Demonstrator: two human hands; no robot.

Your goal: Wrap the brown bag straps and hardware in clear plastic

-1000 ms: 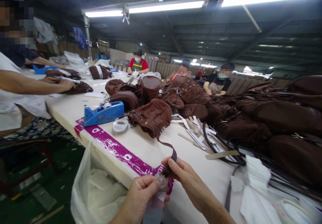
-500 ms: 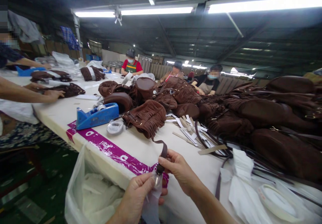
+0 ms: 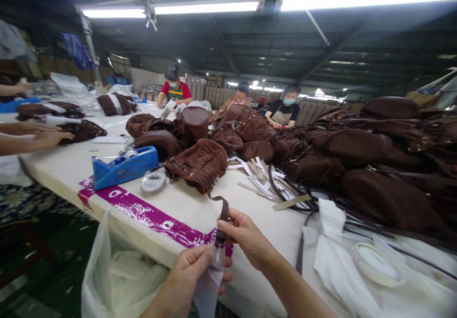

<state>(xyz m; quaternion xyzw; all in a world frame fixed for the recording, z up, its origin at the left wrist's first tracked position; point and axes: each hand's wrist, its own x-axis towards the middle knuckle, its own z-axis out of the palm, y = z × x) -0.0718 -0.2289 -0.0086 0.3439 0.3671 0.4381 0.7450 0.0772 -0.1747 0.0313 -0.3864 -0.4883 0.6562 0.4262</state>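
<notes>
A brown strap (image 3: 224,208) runs from a fringed brown bag (image 3: 200,163) on the table edge toward me. My right hand (image 3: 246,237) is closed on the strap near its end, thumb against fingers. Just below, my left hand (image 3: 191,273) pinches a thin, whitish translucent sheet (image 3: 207,289) that lies around the strap's end. Something shiny, perhaps metal hardware, shows faintly there, but its shape is unclear. The lower part of the sheet hangs loose below my left fingers.
On the table stand a blue tape dispenser (image 3: 124,168) and a clear tape roll (image 3: 153,182). Paper strips (image 3: 260,180) and a heap of brown bags (image 3: 357,151) lie to the right. A plastic bag (image 3: 94,270) hangs below the edge. Co-workers' hands (image 3: 39,134) are at left.
The whole scene has shifted left and slightly up as my head turned. My hands keep nearly the same hold on strap and sheet. The co-worker's hands at left have shifted on their bag.
</notes>
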